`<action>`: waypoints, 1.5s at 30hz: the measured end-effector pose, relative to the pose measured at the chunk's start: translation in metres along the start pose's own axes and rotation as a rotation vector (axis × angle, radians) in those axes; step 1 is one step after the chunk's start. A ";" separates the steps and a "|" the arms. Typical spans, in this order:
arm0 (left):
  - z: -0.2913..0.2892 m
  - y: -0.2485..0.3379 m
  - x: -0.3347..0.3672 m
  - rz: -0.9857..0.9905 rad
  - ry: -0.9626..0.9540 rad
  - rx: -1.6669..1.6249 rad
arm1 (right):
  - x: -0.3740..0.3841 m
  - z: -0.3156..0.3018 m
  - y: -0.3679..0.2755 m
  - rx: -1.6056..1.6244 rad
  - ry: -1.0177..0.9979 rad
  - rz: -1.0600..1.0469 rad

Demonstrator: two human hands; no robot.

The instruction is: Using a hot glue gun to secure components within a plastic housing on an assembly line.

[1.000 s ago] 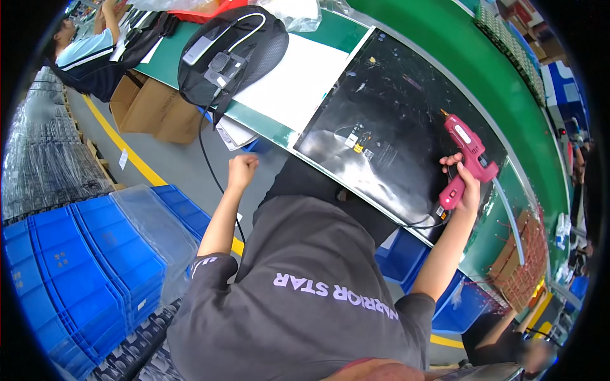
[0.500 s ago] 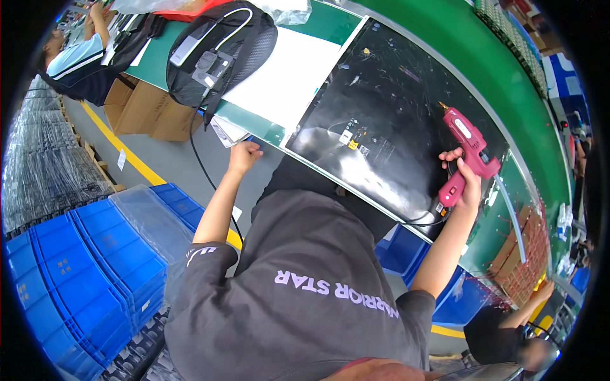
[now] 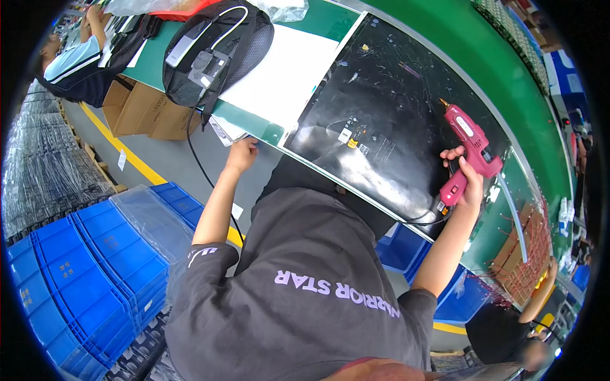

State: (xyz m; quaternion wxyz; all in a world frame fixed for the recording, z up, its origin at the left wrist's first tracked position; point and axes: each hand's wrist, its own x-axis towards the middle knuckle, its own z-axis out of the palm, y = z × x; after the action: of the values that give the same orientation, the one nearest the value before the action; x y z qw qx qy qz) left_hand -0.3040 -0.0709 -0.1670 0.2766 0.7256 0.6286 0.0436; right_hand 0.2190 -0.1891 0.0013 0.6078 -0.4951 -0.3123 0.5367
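Note:
A dark pink hot glue gun is gripped in my right hand over the right end of the shiny black mat. Its nozzle points toward the far side, and a clear glue stick trails from its back end. A black cord leaves the base of its handle. My left hand, fingers curled, is just off the bench's near edge, close to some papers sticking out there. Whether anything is inside those fingers is hidden.
A black mesh bag with white-cabled devices lies at the bench's left beside a white sheet. Blue crates stack at lower left. A carton with red wires stands at right. Co-workers work at both sides.
My left hand has shifted very slightly and its fingers have turned toward the bench edge. The glue gun stays almost where it was. At right, a co-worker's arm has moved up.

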 end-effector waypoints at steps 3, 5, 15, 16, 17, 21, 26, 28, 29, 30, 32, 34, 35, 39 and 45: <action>-0.008 0.019 -0.008 0.001 0.013 0.003 | 0.000 -0.001 0.001 0.007 -0.012 0.004; -0.011 0.028 -0.009 -0.006 0.004 -0.006 | 0.002 -0.001 0.002 0.012 -0.029 0.005; 0.030 0.056 0.006 0.331 -0.175 -0.239 | 0.005 0.005 -0.006 -0.055 0.026 -0.001; 0.044 0.048 0.008 0.423 -0.174 -0.181 | 0.009 0.006 0.000 0.009 0.013 0.019; 0.037 0.083 0.007 0.475 -0.307 -0.068 | 0.005 0.003 0.000 0.044 0.033 0.036; 0.099 0.069 0.018 0.534 -0.185 0.089 | -0.002 -0.003 -0.005 0.107 0.018 0.033; 0.130 0.083 0.046 0.623 -0.319 -0.171 | 0.003 -0.003 -0.001 0.147 -0.009 0.034; 0.124 0.060 0.049 0.647 -0.347 -0.179 | 0.005 -0.003 0.001 0.159 -0.022 0.018; 0.119 0.046 0.049 0.652 -0.357 -0.182 | 0.004 0.000 0.000 0.173 -0.027 0.008; 0.114 0.033 0.050 0.654 -0.364 -0.185 | 0.004 0.000 -0.003 0.160 -0.029 0.013; 0.118 0.032 0.055 0.678 -0.403 -0.200 | -0.006 -0.007 -0.003 0.176 -0.003 0.009; 0.106 0.017 0.051 0.654 -0.381 -0.201 | 0.004 0.002 -0.003 0.190 -0.027 0.016; 0.109 0.018 0.050 0.658 -0.396 -0.208 | 0.001 0.000 -0.002 0.190 -0.016 0.010; 0.111 0.022 0.058 0.655 -0.424 -0.234 | -0.003 -0.004 -0.004 0.183 -0.007 -0.003; 0.115 0.084 0.047 0.621 -0.433 -0.266 | 0.004 -0.002 -0.001 0.166 -0.041 0.012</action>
State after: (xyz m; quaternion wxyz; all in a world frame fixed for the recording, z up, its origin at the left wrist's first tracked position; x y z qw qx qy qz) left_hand -0.1725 -0.0716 -0.2387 0.4680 0.8312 0.2954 0.0522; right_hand 0.2219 -0.1857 0.0014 0.6369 -0.4339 -0.2762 0.5743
